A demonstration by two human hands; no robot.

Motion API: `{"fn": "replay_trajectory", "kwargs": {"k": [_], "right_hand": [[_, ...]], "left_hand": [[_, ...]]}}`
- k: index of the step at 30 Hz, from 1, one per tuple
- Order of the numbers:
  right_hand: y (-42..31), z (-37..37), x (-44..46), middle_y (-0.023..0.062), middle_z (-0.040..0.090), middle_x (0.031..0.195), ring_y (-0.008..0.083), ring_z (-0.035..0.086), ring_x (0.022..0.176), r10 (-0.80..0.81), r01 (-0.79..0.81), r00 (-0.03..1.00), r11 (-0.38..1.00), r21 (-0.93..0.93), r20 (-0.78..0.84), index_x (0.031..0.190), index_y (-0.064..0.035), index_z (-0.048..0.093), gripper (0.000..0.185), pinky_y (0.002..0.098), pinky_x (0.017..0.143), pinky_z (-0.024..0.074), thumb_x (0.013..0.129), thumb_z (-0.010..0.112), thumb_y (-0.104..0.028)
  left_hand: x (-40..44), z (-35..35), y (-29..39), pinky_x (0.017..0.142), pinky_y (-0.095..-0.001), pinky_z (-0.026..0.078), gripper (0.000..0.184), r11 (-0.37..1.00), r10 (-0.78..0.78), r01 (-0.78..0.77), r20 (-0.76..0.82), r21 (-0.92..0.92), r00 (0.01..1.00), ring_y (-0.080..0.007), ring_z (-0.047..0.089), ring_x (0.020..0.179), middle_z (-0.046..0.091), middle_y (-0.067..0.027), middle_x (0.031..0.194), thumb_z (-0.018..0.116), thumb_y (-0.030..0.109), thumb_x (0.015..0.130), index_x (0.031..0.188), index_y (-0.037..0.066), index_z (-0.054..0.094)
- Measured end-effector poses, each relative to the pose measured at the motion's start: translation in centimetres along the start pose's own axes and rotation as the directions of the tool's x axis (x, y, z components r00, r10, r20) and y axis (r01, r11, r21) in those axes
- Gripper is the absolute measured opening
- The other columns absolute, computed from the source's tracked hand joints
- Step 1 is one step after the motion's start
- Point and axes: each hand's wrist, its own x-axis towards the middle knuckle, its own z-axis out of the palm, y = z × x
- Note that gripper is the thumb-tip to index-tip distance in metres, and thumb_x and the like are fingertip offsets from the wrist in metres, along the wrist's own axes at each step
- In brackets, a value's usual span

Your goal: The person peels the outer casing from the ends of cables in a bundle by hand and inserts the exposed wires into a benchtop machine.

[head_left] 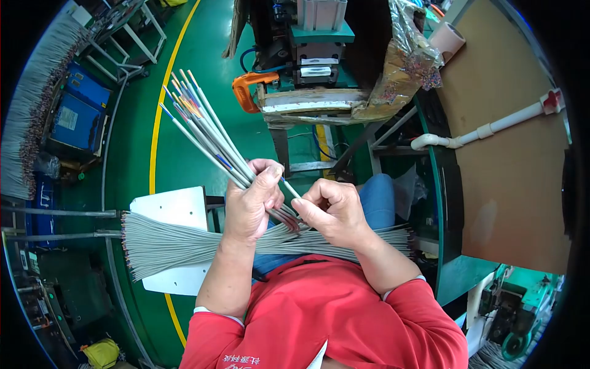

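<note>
My left hand (255, 194) is closed around a small bunch of grey cables (212, 138), whose stripped ends with coloured wires fan out up and to the left. Between the fingers and thumb of my right hand (332, 212) is a single grey cable (290, 188), its blue-tipped end close to my left thumb. Below both hands a large bundle of grey cables (178, 242) lies across my lap and over a white board (175, 209). Reddish cable ends show under my left hand, partly hidden by the fingers.
Ahead stands a machine (316, 55) with an orange-handled tool (246, 89) at its edge. A white pipe (498, 126) crosses a brown panel (510, 197) on the right. Many grey cables (37, 80) hang at the far left, near a blue box (77, 111).
</note>
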Motion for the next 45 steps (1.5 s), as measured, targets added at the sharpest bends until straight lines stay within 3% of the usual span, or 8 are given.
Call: {"fn": "replay_trajectory", "kwargs": {"k": [10, 21, 27, 30, 35, 38, 42, 45], "right_hand": [[0.3, -0.1, 0.2, -0.0016, 0.058, 0.062, 0.0035, 0.05, 0.054, 0.035, -0.046, 0.997, 0.985, 0.169, 0.067, 0.078, -0.0012, 0.063, 0.024, 0.0219, 0.048, 0.0387, 0.096, 0.064, -0.017], [-0.3, -1.0, 0.3, 0.0041, 0.059, 0.058, 0.0073, 0.055, 0.053, 0.0, -0.007, 0.991, 0.999, 0.053, 0.136, 0.079, 0.0007, 0.063, 0.022, 0.0257, 0.048, 0.0424, 0.095, 0.065, -0.015], [0.8, 0.8, 0.3, 0.0033, 0.062, 0.06, 0.0074, 0.056, 0.053, -0.17, 0.171, 0.985, 0.985, -0.008, 0.037, 0.077, -0.0011, 0.063, 0.02, 0.0246, 0.047, 0.0424, 0.092, 0.068, -0.013], [-0.2, -0.4, 0.7, 0.0091, 0.06, 0.061, 0.0185, 0.057, 0.051, -0.142, 0.162, 0.979, 0.977, -0.141, 0.145, 0.075, -0.0008, 0.063, 0.018, 0.0302, 0.048, 0.0426, 0.088, 0.07, -0.011], [0.2, 0.3, 0.8, 0.0091, 0.059, 0.06, 0.0192, 0.058, 0.051, -0.175, 0.189, 0.979, 0.973, -0.136, 0.103, 0.073, -0.0015, 0.063, 0.019, 0.0307, 0.048, 0.043, 0.086, 0.071, -0.012], [0.7, 0.9, 0.7, 0.0067, 0.063, 0.061, 0.0121, 0.06, 0.051, -0.189, 0.198, 0.977, 0.975, -0.099, 0.1, 0.071, -0.0017, 0.062, 0.019, 0.0272, 0.046, 0.043, 0.086, 0.071, -0.008], [-0.1, 0.4, 0.6, 0.006, 0.063, 0.06, 0.0113, 0.059, 0.05, -0.252, 0.275, 0.953, 0.952, -0.133, 0.169, 0.07, -0.0019, 0.062, 0.019, 0.0266, 0.046, 0.0424, 0.086, 0.071, -0.008], [-0.7, 0.3, 0.0, 0.0075, 0.061, 0.06, 0.0141, 0.058, 0.051, -0.202, 0.219, 0.966, 0.971, -0.096, 0.161, 0.07, -0.0017, 0.061, 0.02, 0.0283, 0.047, 0.0424, 0.087, 0.07, -0.01]], "left_hand": [[-0.8, 0.2, 0.4, 0.052, -0.0254, 0.037, 0.018, 0.999, -0.029, 0.022, 0.135, 0.05, 0.99, -0.0069, 0.042, 0.052, 0.048, 0.002, 0.062, 0.068, 0.016, 0.091, 0.097, 0.001, 0.059], [-0.3, -0.4, 0.1, 0.055, -0.0259, 0.039, 0.014, 0.997, 0.024, -0.037, 0.184, 0.065, 0.983, -0.0092, 0.045, 0.057, 0.049, -0.0003, 0.064, 0.071, 0.011, 0.087, 0.086, 0.006, 0.057], [-0.2, -0.5, -0.6, 0.057, -0.0263, 0.039, 0.013, 0.998, 0.053, -0.049, 0.123, -0.033, 0.991, -0.0099, 0.044, 0.058, 0.047, -0.001, 0.064, 0.068, 0.007, 0.084, 0.085, 0.007, 0.055], [-0.4, -0.6, -0.1, 0.057, -0.0265, 0.039, 0.012, 0.999, 0.028, -0.025, 0.122, -0.026, 0.992, -0.0102, 0.043, 0.059, 0.046, -0.001, 0.064, 0.066, 0.005, 0.081, 0.085, 0.007, 0.055], [-0.3, -0.4, -0.4, 0.056, -0.0265, 0.039, 0.012, 0.996, 0.04, -0.032, 0.108, -0.078, 0.993, -0.0109, 0.043, 0.059, 0.045, -0.0008, 0.063, 0.064, 0.004, 0.08, 0.083, 0.008, 0.053], [-0.4, -0.9, -1.0, 0.056, -0.0272, 0.039, 0.011, 0.993, 0.035, -0.029, 0.043, -0.119, 0.998, -0.0113, 0.044, 0.058, 0.044, -0.0004, 0.063, 0.064, 0.005, 0.081, 0.083, 0.008, 0.053], [0.0, -1.8, -0.5, 0.056, -0.0285, 0.04, 0.01, 0.993, 0.09, -0.087, 0.041, -0.074, 0.995, -0.0112, 0.043, 0.056, 0.043, 0.0001, 0.062, 0.064, 0.008, 0.082, 0.084, 0.008, 0.054], [1.0, -2.6, 1.1, 0.058, -0.0269, 0.043, 0.015, 0.971, 0.091, -0.087, 0.009, -0.221, 0.996, -0.0102, 0.046, 0.056, 0.05, -0.0017, 0.07, 0.069, 0.009, 0.082, 0.085, 0.004, 0.056]]}}
